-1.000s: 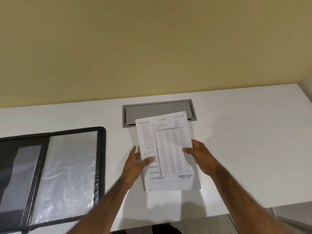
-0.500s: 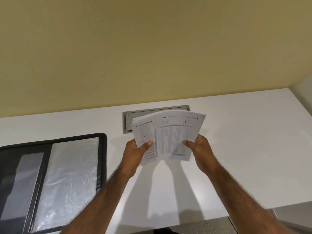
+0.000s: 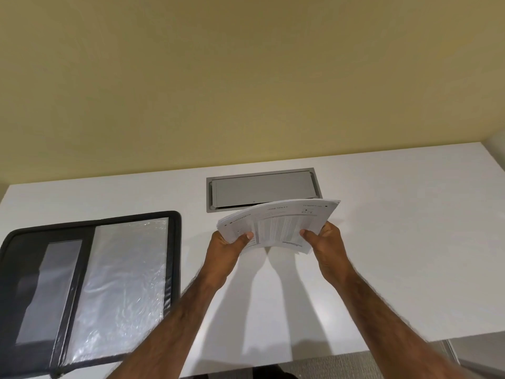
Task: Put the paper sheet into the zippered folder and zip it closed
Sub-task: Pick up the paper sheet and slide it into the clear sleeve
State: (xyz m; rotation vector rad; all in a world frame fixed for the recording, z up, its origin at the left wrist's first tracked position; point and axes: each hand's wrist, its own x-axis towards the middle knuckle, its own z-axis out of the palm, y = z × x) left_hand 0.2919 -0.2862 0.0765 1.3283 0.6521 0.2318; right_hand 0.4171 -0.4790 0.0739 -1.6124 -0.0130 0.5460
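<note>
White flat worktop (image 3: pixel 382 242) carries everything. Black zippered folder (image 3: pixel 175 242) lies open flat at the left, zip undone, with a crinkled clear plastic sleeve (image 3: pixel 123 283) on its right half. Grey rectangular hatch plate (image 3: pixel 259 191) is set into the worktop at the back.

White printed paper sheet (image 3: pixel 281 224) is off the worktop, in the air in front of the hatch and well apart from the folder. It bows upward in the middle. The left corner looks fanned, so probably more than one leaf.

Left grip (image 3: pixel 226 253) pinches the near-left edge, thumb on top. Right grip (image 3: pixel 325 246) pinches the near-right edge the same way.

Handling, my read: light, floppy, creases easily, and the leaves can slide apart. Hold both side edges with light tension, feed the far edge in first, and expect the plastic to drag.
</note>
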